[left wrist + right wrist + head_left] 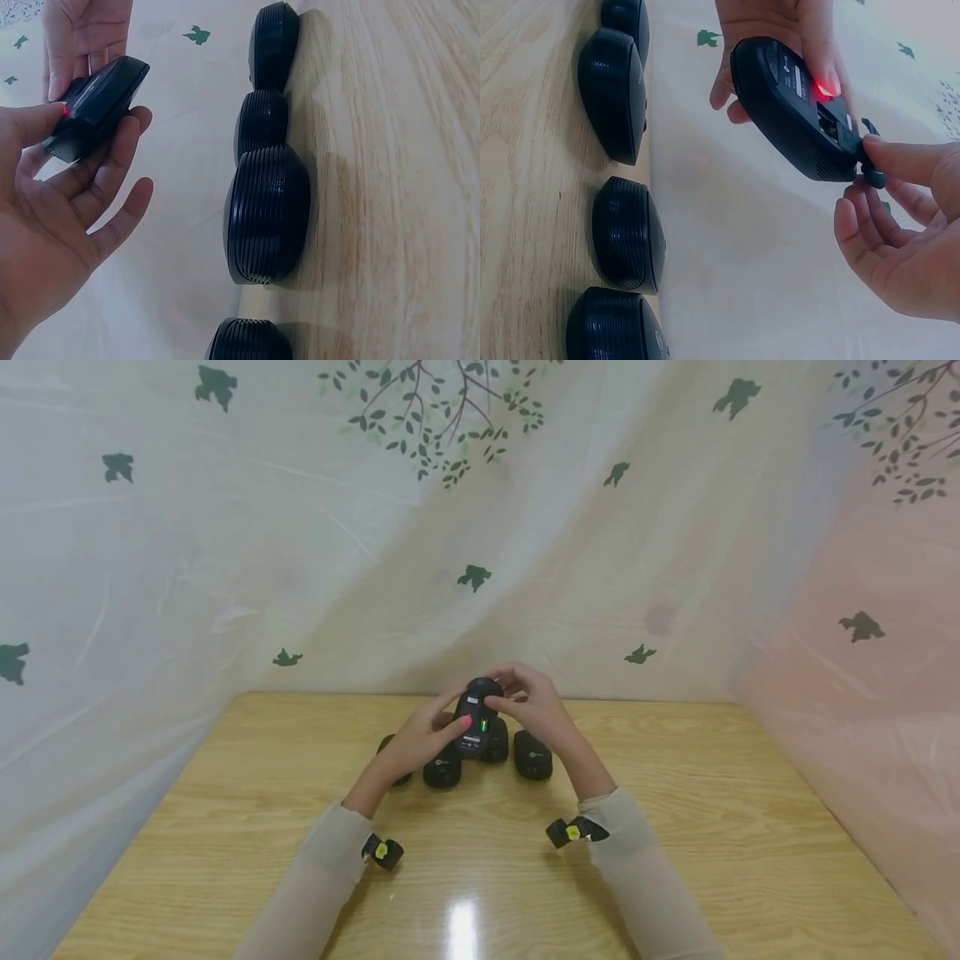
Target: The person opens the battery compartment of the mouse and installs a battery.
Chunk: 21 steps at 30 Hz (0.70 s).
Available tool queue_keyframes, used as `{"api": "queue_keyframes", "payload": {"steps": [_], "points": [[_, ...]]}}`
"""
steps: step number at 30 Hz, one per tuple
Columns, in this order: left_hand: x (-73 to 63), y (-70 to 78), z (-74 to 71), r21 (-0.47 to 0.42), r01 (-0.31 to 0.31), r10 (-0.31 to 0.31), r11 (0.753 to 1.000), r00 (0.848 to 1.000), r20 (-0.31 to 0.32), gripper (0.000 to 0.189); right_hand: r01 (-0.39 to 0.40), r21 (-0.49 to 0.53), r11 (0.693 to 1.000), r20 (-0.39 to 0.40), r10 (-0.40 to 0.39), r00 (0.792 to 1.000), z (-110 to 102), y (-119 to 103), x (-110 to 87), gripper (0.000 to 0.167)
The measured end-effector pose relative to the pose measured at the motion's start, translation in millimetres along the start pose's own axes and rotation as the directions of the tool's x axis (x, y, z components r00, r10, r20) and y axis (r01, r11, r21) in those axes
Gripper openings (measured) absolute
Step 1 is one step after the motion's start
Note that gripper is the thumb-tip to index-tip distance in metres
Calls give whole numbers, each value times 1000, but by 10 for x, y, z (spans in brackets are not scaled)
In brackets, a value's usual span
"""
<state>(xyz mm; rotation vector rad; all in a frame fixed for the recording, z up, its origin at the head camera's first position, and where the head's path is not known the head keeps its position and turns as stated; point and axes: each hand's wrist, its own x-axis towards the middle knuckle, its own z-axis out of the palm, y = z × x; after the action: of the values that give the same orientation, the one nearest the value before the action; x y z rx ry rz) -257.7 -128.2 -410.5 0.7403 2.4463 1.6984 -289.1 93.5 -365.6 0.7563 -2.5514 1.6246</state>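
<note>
My left hand (420,739) grips a black wireless mouse (791,112) above the table, underside turned up, thumb across its base. Red light glows on the left thumb (826,79). In the right wrist view the battery compartment (828,124) stands uncovered at one end, with something inside it. My right hand (538,706) pinches a small dark battery cover (873,161) between thumb and fingers at that end of the mouse. Whether the cover touches the mouse I cannot tell. In the left wrist view the mouse hides part of the right fingers.
Several more black mice stand on the wooden table (465,860) below the hands: one (533,756) at the right, one (442,770) near the middle, another (495,745) behind the held mouse. A left one (390,764) is partly covered by the left hand. A pale curtain (375,568) hangs behind.
</note>
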Motion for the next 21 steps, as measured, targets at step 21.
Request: {"api": "queue_keyframes", "payload": {"steps": [21], "points": [[-5, 16, 8, -10, 22, -23, 1000, 998, -58, 58, 53, 11, 999, 40, -54, 998, 65, 31, 20, 35]]}}
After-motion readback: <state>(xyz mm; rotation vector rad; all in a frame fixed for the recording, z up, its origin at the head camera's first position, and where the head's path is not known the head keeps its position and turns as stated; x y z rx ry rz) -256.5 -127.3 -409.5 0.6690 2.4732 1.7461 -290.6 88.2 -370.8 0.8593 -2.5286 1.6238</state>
